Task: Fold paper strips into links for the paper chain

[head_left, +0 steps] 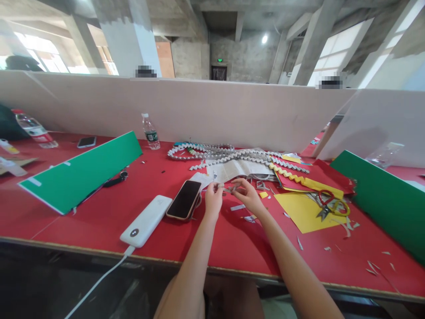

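Observation:
My left hand [213,200] and my right hand [247,195] meet over the red table [232,241], both pinching a small folded strip of printed paper [228,188] between the fingertips. Just behind them lies a long zigzag-folded paper chain [229,155] and an open printed sheet [237,169]. A dark phone [184,199] lies just left of my left hand. Small paper scraps [247,217] lie under my right wrist.
A white power bank [146,220] with a cable sits at the front left. Green boards [83,170] [385,199] flank the space. Yellow paper [302,212], red-handled scissors [327,204], a yellow zigzag strip [299,178] lie right. A water bottle [151,132] stands by the white partition [212,110].

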A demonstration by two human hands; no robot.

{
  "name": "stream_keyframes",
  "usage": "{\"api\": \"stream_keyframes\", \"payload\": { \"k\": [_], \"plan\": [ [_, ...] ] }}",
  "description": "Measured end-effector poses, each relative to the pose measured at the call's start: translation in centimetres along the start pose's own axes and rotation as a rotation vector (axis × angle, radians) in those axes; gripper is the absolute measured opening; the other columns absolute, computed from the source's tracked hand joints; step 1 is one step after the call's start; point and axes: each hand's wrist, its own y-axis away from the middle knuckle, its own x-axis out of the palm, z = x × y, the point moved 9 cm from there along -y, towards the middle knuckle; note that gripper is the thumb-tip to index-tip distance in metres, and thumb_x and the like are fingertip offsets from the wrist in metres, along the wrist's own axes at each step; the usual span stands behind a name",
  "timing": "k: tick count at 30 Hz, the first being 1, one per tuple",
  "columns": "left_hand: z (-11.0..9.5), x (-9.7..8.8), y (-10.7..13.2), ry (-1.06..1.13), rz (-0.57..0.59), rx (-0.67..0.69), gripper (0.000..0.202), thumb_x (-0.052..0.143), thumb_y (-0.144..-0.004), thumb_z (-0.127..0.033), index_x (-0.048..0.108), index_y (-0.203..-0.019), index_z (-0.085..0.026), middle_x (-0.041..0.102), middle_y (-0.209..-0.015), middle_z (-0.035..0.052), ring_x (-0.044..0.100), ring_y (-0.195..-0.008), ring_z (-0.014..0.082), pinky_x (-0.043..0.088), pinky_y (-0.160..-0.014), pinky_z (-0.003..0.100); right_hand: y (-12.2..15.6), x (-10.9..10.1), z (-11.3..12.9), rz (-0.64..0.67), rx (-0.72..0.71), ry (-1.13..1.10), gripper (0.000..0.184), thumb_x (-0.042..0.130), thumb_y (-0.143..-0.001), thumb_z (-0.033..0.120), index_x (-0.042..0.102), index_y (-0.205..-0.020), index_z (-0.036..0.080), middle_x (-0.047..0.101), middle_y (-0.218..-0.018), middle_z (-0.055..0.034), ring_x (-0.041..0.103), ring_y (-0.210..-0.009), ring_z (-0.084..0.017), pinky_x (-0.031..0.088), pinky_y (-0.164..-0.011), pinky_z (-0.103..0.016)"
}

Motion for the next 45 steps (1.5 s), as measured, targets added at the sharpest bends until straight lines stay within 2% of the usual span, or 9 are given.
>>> {"api": "stream_keyframes", "payload": {
  "k": [8,14,19,24,29,33,37,40,45],
  "plan": [
    [-0.2,-0.2,0.3,0.206,-0.001,-0.104,0.019,0.055,-0.073,-0.032,0.056,-0.079,-0.014,0.063,-0.067,0.0033,0.062,-0.06,0.0154,0.04,-0.044,0.02,-0.1,0.4,-0.4,0.037,-0.037,0.061,0.021,0.057,-0.072,0.019,0.055,-0.092,0.019,0.062,-0.081,-0.0017,0.062,-0.078,-0.016,0.048,-0.074,-0.031],
    [-0.3,0.0,0.5,0.23,0.031,-0.119,0.034,0.059,-0.071,-0.043,0.062,-0.084,-0.011,0.065,-0.068,0.0054,0.063,-0.063,0.0158,0.041,-0.044,0.02,-0.1,0.3,0.1,0.017,-0.074,0.136,0.017,0.059,-0.076,0.029,0.057,-0.09,0.019,0.065,-0.084,-0.0044,0.061,-0.079,-0.018,0.048,-0.074,-0.032],
    [-0.2,0.1,0.5,0.246,0.043,-0.109,0.039,0.058,-0.071,-0.047,0.064,-0.083,-0.011,0.065,-0.066,0.0066,0.061,-0.059,0.0142,0.041,-0.043,0.019,-0.2,-0.5,0.3,-0.061,-0.087,0.155,0.016,0.06,-0.075,0.03,0.057,-0.087,0.02,0.063,-0.081,-0.0038,0.06,-0.077,-0.018,0.048,-0.072,-0.032],
    [0.2,-0.4,0.2,0.246,-0.003,-0.103,0.039,0.066,-0.064,-0.045,0.063,-0.081,-0.01,0.063,-0.067,0.0045,0.057,-0.055,0.0113,0.042,-0.042,0.019,-0.1,-1.8,0.8,-0.186,-0.085,0.104,0.016,0.06,-0.073,0.029,0.057,-0.086,0.021,0.061,-0.089,-0.0043,0.061,-0.081,-0.018,0.049,-0.076,-0.033],
    [0.9,-0.8,-0.5,0.169,-0.018,-0.094,0.029,0.067,-0.061,-0.04,0.061,-0.071,-0.013,0.055,-0.057,-0.001,0.054,-0.051,0.0117,0.043,-0.041,0.021,0.0,-2.3,1.1,-0.23,-0.08,0.111,0.015,0.061,-0.073,0.03,0.058,-0.084,0.021,0.062,-0.085,-0.0039,0.059,-0.079,-0.018,0.048,-0.073,-0.031],
    [-0.2,-0.6,-0.5,-0.056,0.019,0.038,0.019,0.062,-0.066,-0.031,0.065,-0.075,-0.015,0.057,-0.056,-0.0006,0.054,-0.05,0.0126,0.044,-0.045,0.023,0.1,-2.9,1.4,-0.277,-0.104,0.144,0.012,0.059,-0.075,0.029,0.059,-0.082,0.02,0.062,-0.082,-0.0039,0.057,-0.073,-0.017,0.047,-0.068,-0.03],
    [-1.4,0.9,0.2,-0.179,0.133,0.162,0.011,0.059,-0.067,-0.022,0.067,-0.068,-0.015,0.062,-0.059,0.0022,0.056,-0.053,0.013,0.046,-0.053,0.024,0.4,-3.9,1.9,-0.376,-0.142,0.155,0.012,0.057,-0.076,0.03,0.059,-0.083,0.02,0.062,-0.082,-0.0039,0.057,-0.073,-0.016,0.047,-0.07,-0.03],
    [-1.2,1.9,0.6,-0.115,0.205,0.131,0.009,0.058,-0.066,-0.018,0.066,-0.065,-0.014,0.062,-0.055,0.0025,0.057,-0.052,0.0133,0.048,-0.056,0.026,0.6,-4.4,2.0,-0.412,-0.158,0.157,0.012,0.056,-0.077,0.03,0.059,-0.083,0.02,0.062,-0.082,-0.0039,0.058,-0.075,-0.017,0.047,-0.071,-0.03],
    [-1.0,2.2,0.9,-0.012,0.212,0.046,0.009,0.059,-0.068,-0.014,0.067,-0.07,-0.014,0.065,-0.059,0.0031,0.06,-0.055,0.014,0.051,-0.062,0.028,0.6,-4.8,1.7,-0.438,-0.146,0.157,0.012,0.056,-0.077,0.031,0.059,-0.083,0.02,0.062,-0.08,-0.0036,0.058,-0.073,-0.017,0.047,-0.07,-0.031]
  ]
}}
